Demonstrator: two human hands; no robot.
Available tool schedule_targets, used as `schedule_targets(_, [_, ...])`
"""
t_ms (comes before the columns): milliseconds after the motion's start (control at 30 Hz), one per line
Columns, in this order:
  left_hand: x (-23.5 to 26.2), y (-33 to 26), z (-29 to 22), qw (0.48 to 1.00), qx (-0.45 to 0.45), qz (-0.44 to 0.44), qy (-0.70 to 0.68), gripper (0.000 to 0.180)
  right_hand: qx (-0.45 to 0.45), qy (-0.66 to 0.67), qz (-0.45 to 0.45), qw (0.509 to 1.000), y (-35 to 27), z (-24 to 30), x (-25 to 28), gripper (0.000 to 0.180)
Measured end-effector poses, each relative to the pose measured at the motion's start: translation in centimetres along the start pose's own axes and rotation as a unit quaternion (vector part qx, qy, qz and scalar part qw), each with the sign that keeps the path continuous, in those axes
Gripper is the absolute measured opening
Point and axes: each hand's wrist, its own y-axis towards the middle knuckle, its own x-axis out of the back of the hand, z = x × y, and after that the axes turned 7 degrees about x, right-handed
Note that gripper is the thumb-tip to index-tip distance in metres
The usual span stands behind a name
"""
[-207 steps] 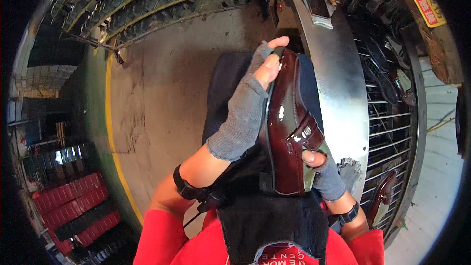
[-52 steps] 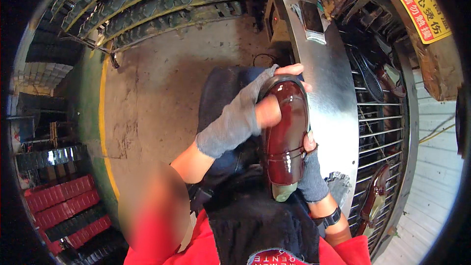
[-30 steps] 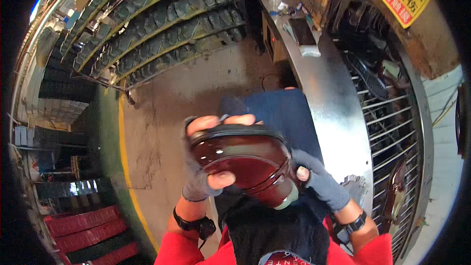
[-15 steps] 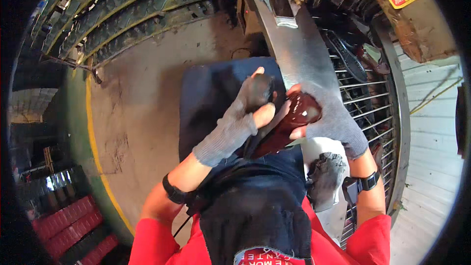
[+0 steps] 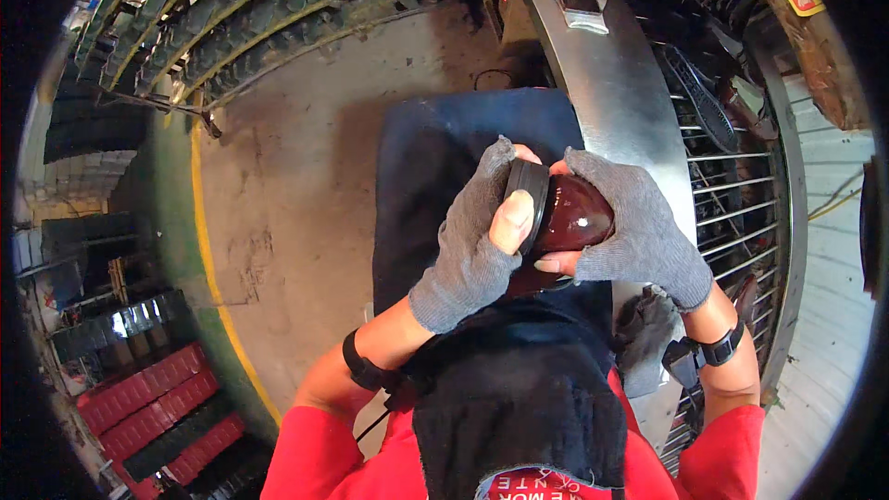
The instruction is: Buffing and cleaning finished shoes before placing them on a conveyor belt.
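Observation:
A glossy dark red shoe upper (image 5: 576, 215) lies over my lap, its rounded toe between both hands. My right hand (image 5: 644, 227), in a grey fingerless glove, is closed round the upper from the right. A black shoe sole (image 5: 526, 187) stands on edge against the upper's left side. My left hand (image 5: 468, 250), gloved alike, grips this sole, thumb across its outer face. Sole and upper touch near the toe; my hands and arms partly hide the rest. Beneath them, a dark blue cloth (image 5: 435, 148) covers my lap.
To my right runs a metal bench (image 5: 616, 74) beside a barred rack (image 5: 732, 190) holding a black sole (image 5: 701, 97). A grey crumpled cloth (image 5: 648, 338) lies by my right forearm. Shoe-laden shelves (image 5: 278, 9) stand far left; red slabs (image 5: 153, 398) lie near left.
The sole has swung upright and now presses against the upper's toe. My hands have come closer together. The whole view has shifted, so the surroundings appear further right.

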Motion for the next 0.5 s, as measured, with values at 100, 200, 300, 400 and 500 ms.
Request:
schedule_targets(100, [0.0, -0.8, -1.0, 0.998, -0.024, -0.017, 0.063, 0.068, -0.018, 0.037, 0.007, 0.999, 0.4, 1.1, -0.1, 0.077])
schedule_targets(200, [0.2, -2.2, -0.8, 0.996, -0.055, -0.035, 0.065, 0.052, -0.038, 0.034, 0.037, 0.998, 0.6, 3.0, 0.0, 0.075])
schedule_targets(300, [0.6, -4.5, -1.4, 1.000, 0.024, 0.020, -0.001, 0.063, -0.035, -0.034, 0.089, 0.995, -0.3, 4.6, 0.0, 0.083])
schedule_targets(400, [1.5, -4.5, -3.2, 0.985, -0.031, 0.146, -0.089, 0.062, -0.006, -0.014, 0.080, 0.997, -2.8, 5.1, -0.1, 0.098])
schedule_targets(500, [2.3, -4.0, -3.7, 0.993, -0.024, 0.117, -0.007, 0.068, -0.056, 0.002, 0.133, 0.989, -3.2, 6.9, 1.1, 0.101])
